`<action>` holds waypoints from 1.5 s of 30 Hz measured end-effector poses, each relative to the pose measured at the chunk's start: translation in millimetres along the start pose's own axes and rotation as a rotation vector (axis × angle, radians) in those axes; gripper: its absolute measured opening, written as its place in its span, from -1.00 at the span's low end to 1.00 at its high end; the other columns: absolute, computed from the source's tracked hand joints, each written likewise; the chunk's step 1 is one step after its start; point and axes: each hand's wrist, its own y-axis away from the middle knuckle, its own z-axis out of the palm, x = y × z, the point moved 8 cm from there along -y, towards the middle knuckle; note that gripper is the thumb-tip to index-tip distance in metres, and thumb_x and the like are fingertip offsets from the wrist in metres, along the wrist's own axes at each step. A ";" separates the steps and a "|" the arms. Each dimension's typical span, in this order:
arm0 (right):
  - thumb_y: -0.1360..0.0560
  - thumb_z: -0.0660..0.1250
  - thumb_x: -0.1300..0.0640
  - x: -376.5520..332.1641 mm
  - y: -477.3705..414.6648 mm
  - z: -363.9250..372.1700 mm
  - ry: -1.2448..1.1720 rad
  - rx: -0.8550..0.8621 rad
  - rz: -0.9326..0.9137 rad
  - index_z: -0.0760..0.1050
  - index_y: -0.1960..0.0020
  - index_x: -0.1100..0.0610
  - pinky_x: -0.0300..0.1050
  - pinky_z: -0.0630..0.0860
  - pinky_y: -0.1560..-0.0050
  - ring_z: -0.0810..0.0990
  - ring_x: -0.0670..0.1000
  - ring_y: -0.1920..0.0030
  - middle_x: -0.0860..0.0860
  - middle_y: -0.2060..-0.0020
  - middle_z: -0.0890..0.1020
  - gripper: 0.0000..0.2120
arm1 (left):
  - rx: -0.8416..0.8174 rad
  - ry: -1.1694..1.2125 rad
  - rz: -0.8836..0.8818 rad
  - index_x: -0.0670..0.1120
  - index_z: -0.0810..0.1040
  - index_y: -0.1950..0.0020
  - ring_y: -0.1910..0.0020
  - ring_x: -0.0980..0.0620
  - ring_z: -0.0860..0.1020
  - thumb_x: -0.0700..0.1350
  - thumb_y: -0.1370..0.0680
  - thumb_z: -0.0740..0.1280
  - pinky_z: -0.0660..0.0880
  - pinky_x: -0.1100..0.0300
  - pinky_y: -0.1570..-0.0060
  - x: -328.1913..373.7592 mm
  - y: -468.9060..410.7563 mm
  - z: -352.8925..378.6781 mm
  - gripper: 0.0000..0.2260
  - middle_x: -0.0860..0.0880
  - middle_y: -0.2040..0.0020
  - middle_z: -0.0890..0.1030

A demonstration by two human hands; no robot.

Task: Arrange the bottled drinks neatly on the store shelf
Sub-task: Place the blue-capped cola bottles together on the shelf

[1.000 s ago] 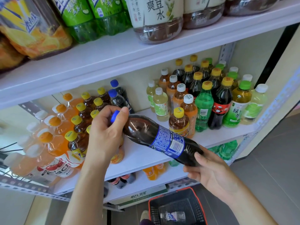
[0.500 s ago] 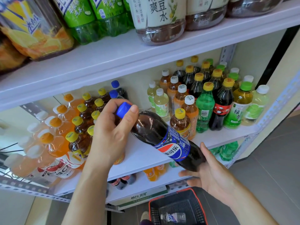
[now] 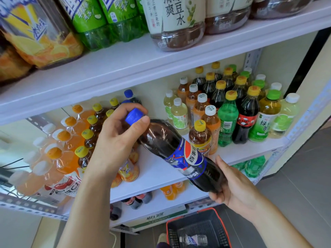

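Observation:
A dark cola bottle [image 3: 172,149] with a blue cap and blue label lies tilted in the air in front of the middle shelf [image 3: 155,174]. My left hand [image 3: 116,138] grips its neck and cap, at the upper left. My right hand [image 3: 232,188] cups its base at the lower right. Another blue-capped cola bottle [image 3: 129,96] stands at the back of the shelf behind my left hand. Orange and tea bottles [image 3: 71,144] fill the shelf's left side; mixed green, tea and cola bottles [image 3: 232,111] stand on the right.
Large bottles [image 3: 177,22] line the upper shelf [image 3: 125,67]. On the floor below sits a red-rimmed basket [image 3: 198,228] holding one clear bottle [image 3: 194,239]. A lower shelf carries several small bottles [image 3: 172,190] and a cardboard box [image 3: 157,216].
The cola bottle has turned in my hands, so its logo now faces up. Its cap end has risen a little toward the shelf.

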 end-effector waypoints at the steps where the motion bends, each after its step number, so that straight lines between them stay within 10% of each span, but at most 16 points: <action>1: -0.32 0.34 -0.31 1.4 -1.7 -1.2 0.007 0.010 0.027 0.67 0.00 0.15 -0.24 0.35 0.65 0.50 0.08 0.59 0.45 0.18 0.54 -0.44 | -0.020 0.047 -0.006 0.06 0.60 0.02 0.40 0.20 0.42 0.06 -0.44 0.40 0.36 0.42 0.40 -0.8 -0.1 0.2 -0.84 0.14 0.31 0.51; 7: -0.30 0.33 -0.33 4.0 -0.7 12.7 -0.036 -0.128 0.092 0.68 -0.09 0.14 -0.11 0.57 0.48 0.69 0.19 0.28 0.36 0.01 0.65 -0.38 | 0.108 0.082 -0.003 -0.03 0.60 0.10 0.43 0.12 0.39 0.11 -0.46 0.40 0.33 0.32 0.43 -3.4 -1.0 -5.8 -0.78 0.06 0.37 0.51; 12: -0.34 0.56 0.14 -8.3 2.8 16.1 -0.178 -0.196 -0.054 0.52 -0.32 0.13 -0.07 0.65 0.15 0.62 0.36 -0.12 0.33 -0.20 0.59 -0.43 | 0.271 0.051 -0.073 -0.05 0.59 0.13 0.44 0.04 0.37 0.19 -0.41 0.42 0.31 0.26 0.46 -13.0 0.0 -17.0 -0.69 -0.08 0.35 0.53; 19: -0.15 0.67 -0.09 -5.0 3.4 11.1 -0.136 -0.068 -0.045 0.64 -0.11 0.23 -0.12 0.64 0.37 0.70 0.26 0.25 0.38 0.04 0.66 -0.35 | 0.133 0.000 -0.068 -0.04 0.59 0.09 0.34 0.12 0.50 0.07 -0.49 0.40 0.45 0.29 0.31 -9.8 0.7 -15.4 -0.82 -0.01 0.31 0.57; 25: -0.28 0.34 -0.27 7.7 -0.1 9.9 -0.081 -0.058 0.095 0.70 -0.01 0.18 -0.22 0.48 0.59 0.56 0.06 0.51 0.36 0.20 0.65 -0.42 | -0.082 0.115 -0.087 0.00 0.59 0.04 0.38 0.21 0.43 0.06 -0.47 0.44 0.37 0.43 0.37 -8.1 6.0 -8.0 -0.82 0.10 0.29 0.52; 29: -0.29 0.31 -0.33 14.6 -2.5 14.1 -0.014 -0.079 0.173 0.71 0.08 0.18 -0.21 0.44 0.63 0.55 0.09 0.54 0.29 0.33 0.60 -0.40 | 0.032 0.113 -0.050 -0.16 0.55 0.06 0.37 0.14 0.49 0.00 -0.50 0.41 0.41 0.36 0.34 -5.7 6.6 -10.7 -0.78 -0.05 0.31 0.57; 33: -0.40 0.21 -0.35 16.8 -8.0 18.7 0.024 -0.083 0.180 0.71 -0.01 0.12 -0.10 0.58 0.42 0.69 0.16 0.25 0.27 0.11 0.68 -0.41 | 0.215 0.089 -0.047 -0.13 0.57 0.11 0.27 -0.25 0.52 0.14 -0.42 0.43 0.48 -0.12 0.24 -9.6 8.2 -17.5 -0.66 -0.41 0.15 0.55; 39: -0.39 0.42 0.14 -0.4 -10.0 25.0 -0.102 -0.115 -0.026 0.56 -0.25 0.19 -0.06 0.65 0.19 0.68 0.27 0.02 0.31 -0.12 0.64 -0.57 | 0.333 0.009 -0.144 0.00 0.53 0.23 0.38 -0.06 0.47 0.19 -0.39 0.43 0.39 0.15 0.40 -23.1 5.0 -30.9 -0.73 -0.21 0.30 0.57; 45: -0.38 0.37 -0.07 3.4 -11.9 17.6 -0.088 0.018 -0.005 0.61 -0.09 0.26 -0.16 0.56 0.45 0.64 0.17 0.36 0.35 0.16 0.66 -0.55 | 0.097 -0.070 -0.158 0.01 0.63 0.08 0.25 0.04 0.53 0.07 -0.46 0.41 0.45 0.22 0.26 -26.8 1.3 -27.2 -0.85 -0.08 0.22 0.60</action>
